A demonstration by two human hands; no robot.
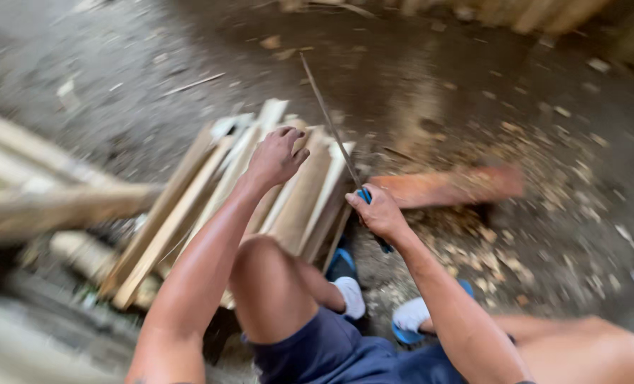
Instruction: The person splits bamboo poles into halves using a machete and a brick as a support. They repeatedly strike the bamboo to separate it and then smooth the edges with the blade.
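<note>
Left hand (276, 156) fingers curled on slats (217, 192), right hand (378, 210) gripping blue-handled blade (331, 126) pointing 11 o'clock, reddish plank (448, 186) at 3 o'clock, perhaps wood

We are in a rough, informal woodworking spot, likely an outdoor or shed workspace. A bare dirt floor (473, 92) spreads everywhere, littered with wood chips (502, 249) on the right. Split bamboo slats (260, 185) lie stacked in the middle, and round bamboo poles (40, 206) lie at left.
</note>
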